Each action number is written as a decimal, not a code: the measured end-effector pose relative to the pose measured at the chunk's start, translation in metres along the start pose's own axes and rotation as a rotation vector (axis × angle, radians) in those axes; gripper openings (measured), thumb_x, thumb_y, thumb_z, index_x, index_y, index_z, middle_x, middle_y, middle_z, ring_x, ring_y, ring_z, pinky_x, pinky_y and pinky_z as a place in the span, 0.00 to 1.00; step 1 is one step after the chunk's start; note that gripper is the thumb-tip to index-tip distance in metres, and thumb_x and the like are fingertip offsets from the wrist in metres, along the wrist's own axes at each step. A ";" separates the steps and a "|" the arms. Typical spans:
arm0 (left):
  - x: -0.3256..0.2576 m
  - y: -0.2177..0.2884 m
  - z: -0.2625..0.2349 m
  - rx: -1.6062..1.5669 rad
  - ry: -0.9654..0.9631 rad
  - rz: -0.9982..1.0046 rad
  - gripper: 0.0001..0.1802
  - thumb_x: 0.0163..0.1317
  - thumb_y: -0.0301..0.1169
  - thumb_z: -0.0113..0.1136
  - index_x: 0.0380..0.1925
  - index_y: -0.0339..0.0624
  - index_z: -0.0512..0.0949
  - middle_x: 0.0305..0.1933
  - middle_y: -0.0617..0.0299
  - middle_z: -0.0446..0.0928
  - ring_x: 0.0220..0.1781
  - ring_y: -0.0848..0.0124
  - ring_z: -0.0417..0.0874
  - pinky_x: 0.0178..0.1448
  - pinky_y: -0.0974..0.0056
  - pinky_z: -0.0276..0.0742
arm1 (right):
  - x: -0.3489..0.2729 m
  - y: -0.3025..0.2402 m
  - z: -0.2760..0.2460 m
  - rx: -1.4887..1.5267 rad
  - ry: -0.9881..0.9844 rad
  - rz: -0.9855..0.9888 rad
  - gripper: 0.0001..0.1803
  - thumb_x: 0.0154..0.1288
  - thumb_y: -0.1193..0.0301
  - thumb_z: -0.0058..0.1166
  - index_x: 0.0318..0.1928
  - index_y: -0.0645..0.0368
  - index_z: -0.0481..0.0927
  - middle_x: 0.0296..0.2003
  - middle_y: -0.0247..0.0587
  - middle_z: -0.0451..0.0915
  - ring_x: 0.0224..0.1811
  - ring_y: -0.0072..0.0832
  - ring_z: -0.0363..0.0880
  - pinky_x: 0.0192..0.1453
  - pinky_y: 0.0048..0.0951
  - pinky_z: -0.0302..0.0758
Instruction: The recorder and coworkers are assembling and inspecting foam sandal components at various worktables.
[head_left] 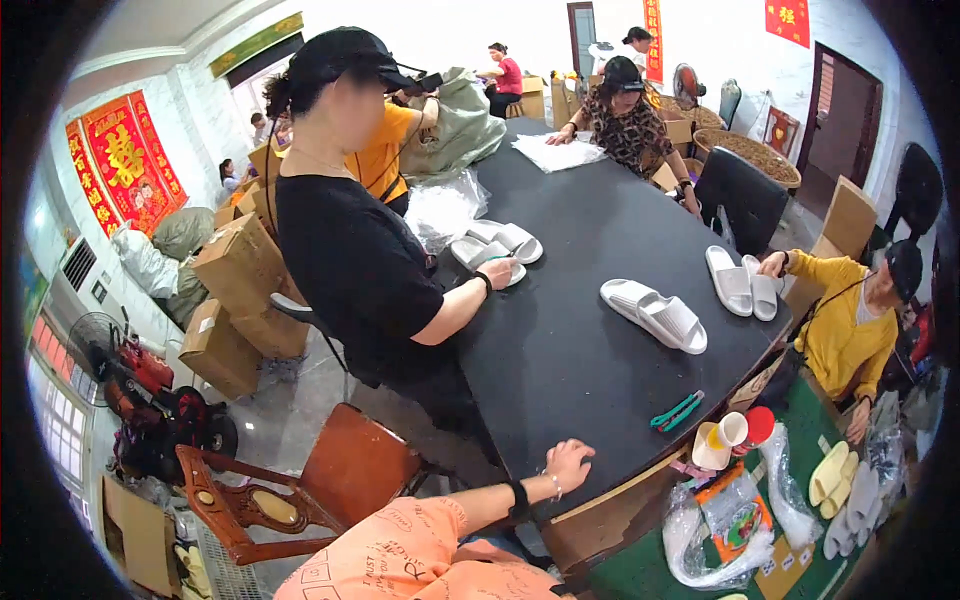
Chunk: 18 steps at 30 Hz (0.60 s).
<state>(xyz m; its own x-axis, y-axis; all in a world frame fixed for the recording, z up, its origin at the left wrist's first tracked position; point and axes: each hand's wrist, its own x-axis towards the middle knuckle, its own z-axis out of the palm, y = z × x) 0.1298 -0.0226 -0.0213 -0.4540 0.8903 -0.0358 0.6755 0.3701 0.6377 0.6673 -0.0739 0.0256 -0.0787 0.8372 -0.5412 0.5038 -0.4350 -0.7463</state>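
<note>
My left hand point(569, 465), with a bracelet and a dark band at the wrist, rests at the near corner of the black table point(560, 380). Its fingers are spread a little and hold nothing. My right hand is out of view. To the right of my left hand lies a green utility knife point(677, 411). Farther up the table is a pair of light grey slide sandals point(655, 315), apart from my hand. A co-worker in black point(350, 240) touches grey sandals point(515, 240) at the left edge. Another in yellow point(850, 320) reaches to a white-grey pair point(730, 280) on the right.
A wooden chair point(360, 460) stands left of my arm. On a green side table point(640, 575) are cups point(733, 430), plastic bags point(690, 550) and yellow slides point(832, 475). A person in leopard print point(630, 125) is near white sheets point(558, 152). Cardboard boxes point(240, 265) stack at left.
</note>
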 end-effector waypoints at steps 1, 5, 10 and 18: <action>0.022 -0.001 -0.002 -0.012 0.014 -0.001 0.12 0.47 0.32 0.53 0.35 0.53 0.75 0.45 0.62 0.69 0.50 0.61 0.67 0.53 0.56 0.62 | -0.013 -0.043 -0.007 0.620 -0.377 0.035 0.20 0.58 0.64 0.42 0.51 0.56 0.69 0.37 0.50 0.75 0.39 0.36 0.72 0.46 0.30 0.68; 0.130 0.028 -0.009 -0.477 0.039 0.034 0.12 0.47 0.27 0.48 0.33 0.40 0.76 0.31 0.54 0.77 0.34 0.64 0.78 0.40 0.63 0.73 | -0.005 -0.060 0.032 0.095 0.192 0.137 0.20 0.57 0.65 0.44 0.50 0.58 0.69 0.38 0.52 0.74 0.39 0.38 0.72 0.46 0.31 0.68; 0.248 0.056 -0.011 -0.979 -0.062 -0.405 0.21 0.53 0.31 0.53 0.47 0.35 0.67 0.32 0.60 0.74 0.25 0.75 0.74 0.26 0.70 0.71 | -0.003 -0.037 0.084 -0.846 0.892 0.353 0.20 0.55 0.66 0.47 0.48 0.60 0.70 0.38 0.54 0.74 0.39 0.40 0.73 0.47 0.32 0.68; 0.309 0.107 0.022 -1.149 -0.263 -0.805 0.36 0.45 0.59 0.56 0.43 0.37 0.69 0.39 0.54 0.70 0.32 0.66 0.71 0.29 0.61 0.67 | -0.078 0.116 0.118 -0.888 0.981 0.048 0.13 0.56 0.72 0.44 0.40 0.67 0.73 0.35 0.53 0.74 0.39 0.43 0.72 0.44 0.34 0.69</action>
<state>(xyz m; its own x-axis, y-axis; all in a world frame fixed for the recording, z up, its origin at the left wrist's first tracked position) 0.0744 0.2979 0.0186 -0.2763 0.6137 -0.7396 -0.6062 0.4860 0.6296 0.6301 -0.2287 -0.0640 0.4162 0.8814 0.2232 0.9064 -0.4216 -0.0255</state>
